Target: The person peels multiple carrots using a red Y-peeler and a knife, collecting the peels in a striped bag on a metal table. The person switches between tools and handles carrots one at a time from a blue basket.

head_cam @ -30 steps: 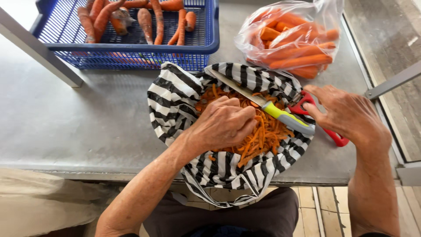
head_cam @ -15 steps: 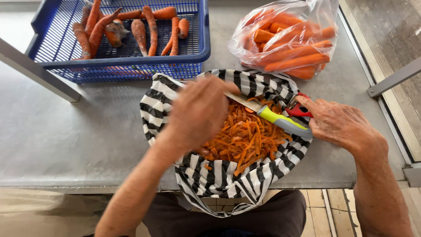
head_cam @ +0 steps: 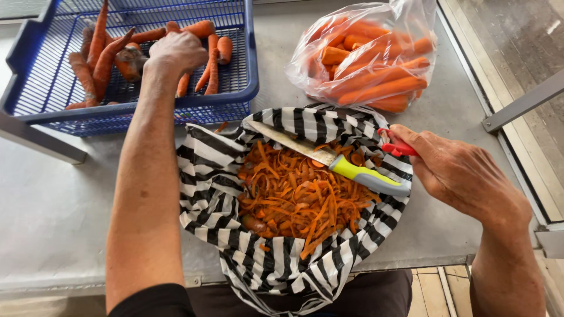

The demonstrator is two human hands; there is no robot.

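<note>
My left hand [head_cam: 176,51] reaches into the blue plastic crate [head_cam: 247,64] at the back left and closes over an unpeeled carrot [head_cam: 197,29] among several others. My right hand [head_cam: 455,173] rests at the right rim of a black-and-white striped bag [head_cam: 205,176] and grips a red-handled peeler [head_cam: 396,147]. The bag is full of orange carrot peelings [head_cam: 294,196]. A knife with a yellow-green and grey handle [head_cam: 361,175] lies across the bag's opening, blade pointing left.
A clear plastic bag of peeled carrots [head_cam: 367,58] stands at the back right on the grey metal table [head_cam: 53,205]. A metal bar [head_cam: 35,141] runs below the crate. The table's right edge meets a metal frame [head_cam: 520,105].
My left hand has lifted out of the peelings in the striped bag and moved up-left into the blue crate. My right hand has stayed at the bag's right rim with the peeler.
</note>
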